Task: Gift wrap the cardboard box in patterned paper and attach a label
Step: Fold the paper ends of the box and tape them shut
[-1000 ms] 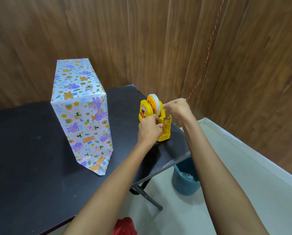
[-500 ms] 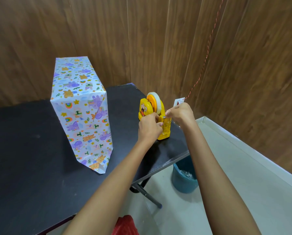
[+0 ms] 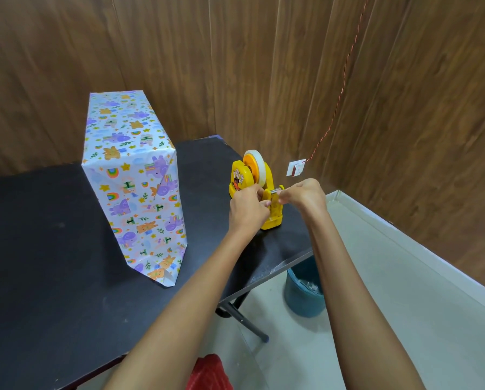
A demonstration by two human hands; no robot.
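The tall box (image 3: 134, 175), wrapped in white paper with purple and orange cartoon animals, stands upright on the black table (image 3: 47, 277); a folded paper flap points down at its near corner. To its right a yellow tape dispenser (image 3: 249, 175) with a white tape roll sits near the table's right edge. My left hand (image 3: 248, 209) grips the dispenser's front at the cutter. My right hand (image 3: 303, 194) pinches a short strip of tape at the cutter, just right of the left hand. The tape strip itself is barely visible.
Wood-panelled walls close in behind and to the right. A red-and-white twisted cord (image 3: 339, 88) runs down the wall to a white switch plate (image 3: 296, 168). A blue bin (image 3: 303, 291) stands on the floor under the table's right corner. Red cloth (image 3: 209, 372) shows at the bottom.
My right hand has moved down and toward me from beside the roll to the cutter, uncovering the white switch plate. My left hand stays on the dispenser. The box has not moved.
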